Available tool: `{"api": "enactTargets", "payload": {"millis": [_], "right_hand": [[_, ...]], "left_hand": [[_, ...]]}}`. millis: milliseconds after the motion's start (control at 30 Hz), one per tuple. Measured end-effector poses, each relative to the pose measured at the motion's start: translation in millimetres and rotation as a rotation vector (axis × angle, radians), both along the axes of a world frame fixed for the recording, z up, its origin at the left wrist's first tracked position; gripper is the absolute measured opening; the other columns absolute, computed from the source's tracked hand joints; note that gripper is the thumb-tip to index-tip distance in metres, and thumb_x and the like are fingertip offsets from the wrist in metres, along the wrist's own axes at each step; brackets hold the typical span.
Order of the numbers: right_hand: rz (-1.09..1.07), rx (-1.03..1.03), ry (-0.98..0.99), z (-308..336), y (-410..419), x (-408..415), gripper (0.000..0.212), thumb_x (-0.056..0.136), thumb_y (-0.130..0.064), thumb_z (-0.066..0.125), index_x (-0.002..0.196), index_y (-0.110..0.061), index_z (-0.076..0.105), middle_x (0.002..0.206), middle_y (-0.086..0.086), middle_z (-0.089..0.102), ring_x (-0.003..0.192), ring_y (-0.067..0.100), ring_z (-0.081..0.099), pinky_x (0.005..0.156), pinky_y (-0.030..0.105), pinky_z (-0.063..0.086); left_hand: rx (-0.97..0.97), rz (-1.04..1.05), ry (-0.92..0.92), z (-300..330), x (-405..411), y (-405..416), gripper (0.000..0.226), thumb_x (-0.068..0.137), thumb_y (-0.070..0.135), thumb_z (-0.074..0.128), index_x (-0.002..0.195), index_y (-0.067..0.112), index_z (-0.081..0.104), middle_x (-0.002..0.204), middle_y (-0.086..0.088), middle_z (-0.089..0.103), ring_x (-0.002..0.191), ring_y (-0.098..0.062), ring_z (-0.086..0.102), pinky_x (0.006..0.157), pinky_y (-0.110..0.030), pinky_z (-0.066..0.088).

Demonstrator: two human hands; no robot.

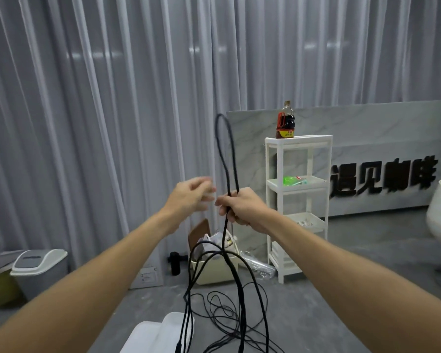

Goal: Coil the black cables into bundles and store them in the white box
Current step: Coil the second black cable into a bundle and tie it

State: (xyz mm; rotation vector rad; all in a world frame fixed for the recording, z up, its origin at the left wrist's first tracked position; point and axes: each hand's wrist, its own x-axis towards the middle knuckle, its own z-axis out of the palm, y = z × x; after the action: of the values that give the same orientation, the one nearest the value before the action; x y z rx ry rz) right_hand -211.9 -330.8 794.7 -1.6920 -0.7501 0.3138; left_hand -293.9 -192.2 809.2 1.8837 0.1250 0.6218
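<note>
Both your arms reach forward and up, forearms converging toward the middle of the view. Your right hand (242,208) is fisted around the black cable (229,159), thumb side up, gripping two strands together; above the fist a tall narrow loop stands up toward 12 o'clock, and below it several strands hang down in long arcs. Your left hand (192,194) sits just beside the right, at its 9 o'clock, fingers loosely spread and blurred, holding nothing; whether the fingertips touch the cable cannot be told. The hanging strands run down to 6 o'clock, where more cable lies in a loose tangle (229,312) on the grey floor (329,314). The white box (161,332) shows at the bottom edge, at about 7 o'clock from the tangle, with strands passing over its right side.

Behind your hands stands a white shelf rack (298,200) with a dark bottle (285,121) on top, a cream basket (214,268) beside it, and a lidded bin (41,268) at 8 o'clock.
</note>
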Motion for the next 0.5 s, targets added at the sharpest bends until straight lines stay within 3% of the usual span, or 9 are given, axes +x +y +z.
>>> {"api": "enactTargets", "payload": {"millis": [100,167,333,400,500], "right_hand": [[0.044,0.060,0.039,11,-3,0,0.022,0.101,-0.015,0.055,0.102,0.002,0.067,0.067,0.003,0.057,0.043,0.008,0.044,0.035,0.017,0.027],[0.077,0.048,0.042,19,-4,-3,0.023,0.102,-0.017,0.054,0.106,0.002,0.067,0.067,0.001,0.055,0.046,0.007,0.043,0.037,0.016,0.028],[0.150,0.045,0.053,32,-6,-11,0.029,0.104,-0.020,0.052,0.115,0.004,0.064,0.068,-0.001,0.052,0.048,0.007,0.040,0.039,0.017,0.026],[0.174,0.065,0.061,36,-8,-13,0.030,0.104,-0.021,0.051,0.117,0.003,0.063,0.068,-0.001,0.050,0.048,0.007,0.039,0.040,0.017,0.025],[0.170,0.085,0.041,38,-13,-12,0.030,0.105,-0.023,0.051,0.117,0.001,0.064,0.067,-0.002,0.049,0.050,0.008,0.037,0.043,0.020,0.023]], "left_hand": [[0.431,-0.031,0.233,-40,-14,9,0.034,0.099,0.010,0.053,0.132,0.017,0.062,0.119,0.007,0.070,0.107,-0.005,0.065,0.097,-0.023,0.051],[0.586,-0.053,0.323,-59,-20,11,0.043,0.093,0.006,0.057,0.134,0.018,0.061,0.128,0.006,0.066,0.114,-0.005,0.061,0.098,-0.013,0.045],[0.847,-0.049,0.285,-76,-14,5,0.045,0.087,0.025,0.070,0.131,0.028,0.062,0.126,0.012,0.062,0.114,-0.009,0.057,0.100,-0.029,0.045],[0.900,-0.022,0.238,-78,-9,4,0.035,0.090,0.028,0.069,0.124,0.029,0.066,0.117,0.009,0.064,0.106,-0.009,0.058,0.094,-0.027,0.046],[0.840,-0.023,0.176,-75,-5,5,0.020,0.094,0.023,0.065,0.111,0.028,0.075,0.087,0.014,0.066,0.078,0.001,0.060,0.070,-0.010,0.043]]}}
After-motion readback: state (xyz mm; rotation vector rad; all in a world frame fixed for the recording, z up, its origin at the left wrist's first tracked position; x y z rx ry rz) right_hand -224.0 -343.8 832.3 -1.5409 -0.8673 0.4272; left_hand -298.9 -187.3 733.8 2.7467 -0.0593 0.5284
